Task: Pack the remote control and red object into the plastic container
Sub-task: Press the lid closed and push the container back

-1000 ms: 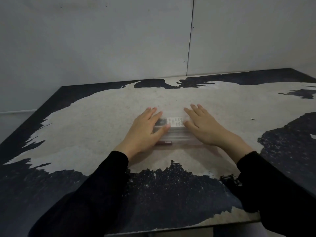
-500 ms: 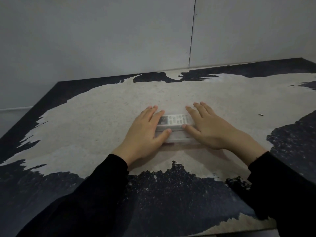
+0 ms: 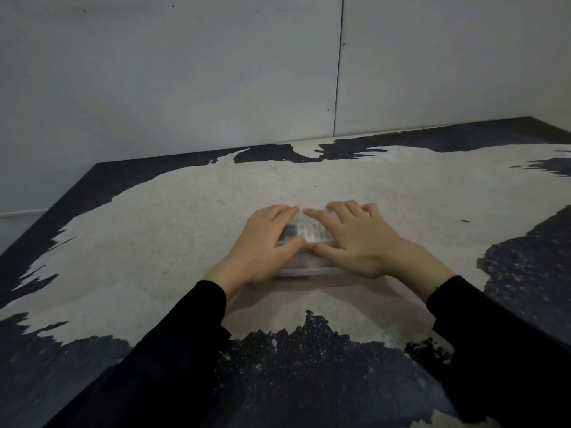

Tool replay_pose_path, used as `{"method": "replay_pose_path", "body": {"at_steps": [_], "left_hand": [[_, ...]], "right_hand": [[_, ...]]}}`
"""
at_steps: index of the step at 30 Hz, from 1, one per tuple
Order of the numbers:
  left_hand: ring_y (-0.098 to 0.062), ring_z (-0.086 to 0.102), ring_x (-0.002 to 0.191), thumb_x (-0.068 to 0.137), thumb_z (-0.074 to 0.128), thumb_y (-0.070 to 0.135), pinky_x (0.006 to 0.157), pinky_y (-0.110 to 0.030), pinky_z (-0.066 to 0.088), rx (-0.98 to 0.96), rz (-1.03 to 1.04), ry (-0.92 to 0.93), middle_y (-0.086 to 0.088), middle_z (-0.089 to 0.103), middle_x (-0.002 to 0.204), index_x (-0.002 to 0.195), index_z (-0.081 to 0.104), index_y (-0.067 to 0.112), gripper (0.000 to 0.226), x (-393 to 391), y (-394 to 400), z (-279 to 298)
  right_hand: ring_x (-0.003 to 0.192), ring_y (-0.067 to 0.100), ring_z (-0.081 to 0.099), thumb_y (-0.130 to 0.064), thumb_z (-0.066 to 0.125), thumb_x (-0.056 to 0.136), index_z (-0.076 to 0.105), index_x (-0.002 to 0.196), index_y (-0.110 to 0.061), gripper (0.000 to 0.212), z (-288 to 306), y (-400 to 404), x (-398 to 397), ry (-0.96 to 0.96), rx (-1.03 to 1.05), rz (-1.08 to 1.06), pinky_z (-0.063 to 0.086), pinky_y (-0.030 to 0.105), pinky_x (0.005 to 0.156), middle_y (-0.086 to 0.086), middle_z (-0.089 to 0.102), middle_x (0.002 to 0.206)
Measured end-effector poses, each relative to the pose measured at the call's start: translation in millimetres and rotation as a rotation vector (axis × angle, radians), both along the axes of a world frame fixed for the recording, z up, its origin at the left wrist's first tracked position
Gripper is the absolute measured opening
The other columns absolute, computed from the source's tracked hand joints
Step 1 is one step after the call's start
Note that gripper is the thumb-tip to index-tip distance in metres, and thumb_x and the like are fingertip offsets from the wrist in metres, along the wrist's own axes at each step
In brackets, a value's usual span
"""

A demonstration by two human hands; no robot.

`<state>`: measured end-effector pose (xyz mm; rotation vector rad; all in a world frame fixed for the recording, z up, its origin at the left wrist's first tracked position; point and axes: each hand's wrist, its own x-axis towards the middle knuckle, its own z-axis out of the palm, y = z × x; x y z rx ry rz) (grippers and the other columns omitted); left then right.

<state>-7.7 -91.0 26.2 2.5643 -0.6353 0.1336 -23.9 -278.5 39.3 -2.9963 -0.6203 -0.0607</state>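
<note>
A clear plastic container (image 3: 304, 267) lies on the table's middle, its lid on top. Through the lid shows a white remote control (image 3: 306, 235) with a dark screen at its left end. My left hand (image 3: 262, 245) lies flat over the container's left half, thumb on the lid. My right hand (image 3: 355, 239) lies flat over the right half, its thumb almost touching the left thumb. Both palms press on the lid with fingers spread. I cannot see the red object; the hands cover most of the box.
The table (image 3: 154, 242) is worn, pale in the middle with dark patches at front and sides. A grey wall (image 3: 216, 72) stands close behind. A tiny crumb (image 3: 463, 220) lies to the right.
Both hands have slid inward over the lid until the thumbs nearly meet, hiding more of the remote. The view has tipped slightly, so the table sits lower in the frame.
</note>
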Motion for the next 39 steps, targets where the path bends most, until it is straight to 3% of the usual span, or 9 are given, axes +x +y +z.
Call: {"method": "replay_pose_path", "body": {"at_steps": [5, 12, 15, 18, 21, 24, 29, 34, 39], "left_hand": [[-0.015, 0.044, 0.121, 0.08, 0.046, 0.036, 0.103, -0.03, 0.035, -0.194, 0.08, 0.066, -0.001, 0.051, 0.13, 0.133, 0.048, 0.018, 0.057, -6, -4, 3], [-0.009, 0.039, 0.123, 0.092, 0.043, 0.031, 0.103, -0.036, 0.038, -0.751, 0.396, 0.127, 0.004, 0.035, 0.146, 0.138, 0.036, 0.027, 0.047, -40, -6, 6], [-0.021, 0.047, 0.123, 0.092, 0.045, 0.028, 0.092, -0.04, 0.052, -0.839, 0.366, 0.303, 0.001, 0.036, 0.146, 0.14, 0.033, 0.025, 0.049, -56, 2, 2], [-0.018, 0.054, 0.113, 0.092, 0.048, 0.015, 0.073, -0.018, 0.056, -0.779, 0.305, 0.298, 0.0, 0.047, 0.136, 0.138, 0.039, 0.016, 0.047, -73, 9, -1], [-0.014, 0.052, 0.113, 0.091, 0.051, 0.011, 0.076, -0.012, 0.053, -0.709, 0.32, 0.26, -0.003, 0.046, 0.141, 0.138, 0.038, 0.013, 0.05, -73, 4, 3], [-0.008, 0.048, 0.113, 0.091, 0.052, 0.015, 0.078, -0.005, 0.04, -0.609, 0.313, 0.231, -0.004, 0.046, 0.142, 0.14, 0.036, 0.011, 0.052, -58, -21, 8], [-0.005, 0.053, 0.108, 0.085, 0.062, 0.01, 0.089, -0.009, 0.04, -0.649, 0.123, 0.305, 0.001, 0.054, 0.129, 0.128, 0.047, 0.013, 0.046, -1, -101, 6], [-0.018, 0.062, 0.107, 0.079, 0.066, 0.013, 0.101, -0.039, 0.046, -0.656, 0.049, 0.33, -0.004, 0.065, 0.117, 0.11, 0.056, 0.024, 0.034, 67, -188, 1], [-0.021, 0.065, 0.101, 0.069, 0.069, 0.03, 0.096, -0.044, 0.049, -0.623, 0.024, 0.352, -0.004, 0.069, 0.107, 0.098, 0.057, 0.024, 0.031, 137, -278, -3]], "right_hand": [[0.12, 0.022, 0.041, -0.073, 0.009, 0.072, 0.029, 0.139, -0.035, 0.08, 1, 0, 0, -0.032, 0.093, 0.007, 0.029, 0.045, 0.099, 0.005, 0.047, 0.133], [0.119, 0.022, 0.047, -0.021, 0.051, 0.092, 0.057, 0.117, -0.011, 0.027, -6, -15, -6, -0.161, 0.876, -0.237, 0.026, 0.013, 0.089, 0.01, 0.051, 0.127], [0.114, 0.018, 0.046, -0.026, 0.051, 0.09, 0.053, 0.12, -0.013, 0.032, -8, -24, -35, -0.225, 0.672, -0.224, 0.034, 0.021, 0.093, 0.005, 0.048, 0.125], [0.099, 0.015, 0.054, -0.037, 0.05, 0.087, 0.058, 0.114, -0.018, 0.034, -9, -24, -67, -0.358, 0.258, 0.097, 0.051, 0.03, 0.083, 0.003, 0.06, 0.114], [0.087, 0.019, 0.063, -0.019, 0.06, 0.084, 0.063, 0.107, -0.019, 0.024, -10, -30, -67, -0.389, 0.088, 0.267, 0.054, 0.029, 0.072, 0.003, 0.069, 0.103], [0.09, 0.023, 0.06, -0.007, 0.056, 0.085, 0.06, 0.109, -0.018, 0.026, -5, -50, -56, -0.353, 0.066, 0.141, 0.055, 0.033, 0.072, 0.006, 0.066, 0.106], [0.101, 0.026, 0.054, -0.029, 0.044, 0.093, 0.05, 0.115, -0.016, 0.026, 5, -109, -24, -0.251, 0.066, -0.156, 0.05, 0.037, 0.079, 0.008, 0.059, 0.115], [0.117, 0.03, 0.048, -0.037, 0.041, 0.095, 0.046, 0.129, -0.014, 0.042, -1, -177, 25, -0.146, 0.223, -0.383, 0.045, 0.042, 0.095, 0.012, 0.055, 0.127], [0.119, 0.034, 0.043, -0.044, 0.034, 0.094, 0.049, 0.124, -0.011, 0.046, -6, -246, 82, -0.186, 0.137, -0.587, 0.039, 0.046, 0.097, 0.013, 0.055, 0.127]]}}
